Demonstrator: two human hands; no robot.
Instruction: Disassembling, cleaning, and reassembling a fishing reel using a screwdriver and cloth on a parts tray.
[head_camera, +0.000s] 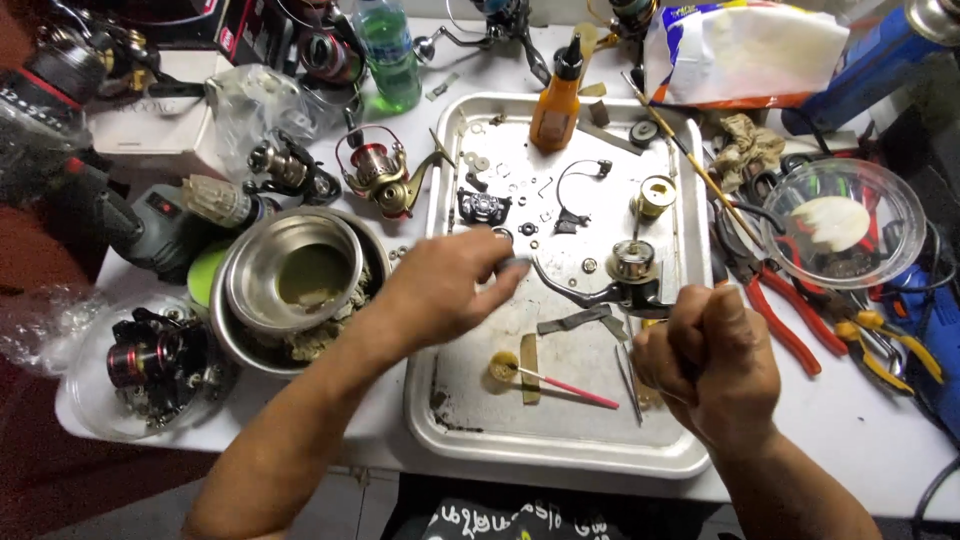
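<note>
Over a white metal tray (560, 450) my left hand (440, 290) pinches the grey handle knob (517, 266) of a fishing reel body (632, 270). My right hand (712, 362) is closed around the reel's foot at the tray's right side, holding the reel above the tray. The reel's curved crank arm runs between my two hands. Small washers, screws, a wire bail (580, 175) and a black gear part (484, 206) lie scattered on the tray's far half. A pink-handled brush (565, 385) rests near the tray's front.
Stacked steel bowls (295, 285) with greenish liquid sit left of the tray. A red-gold reel (380, 175), a black reel (290, 170), an orange oil bottle (556, 100), a green bottle (388, 55), a clear bowl (842, 222) and red pliers (785, 320) surround it.
</note>
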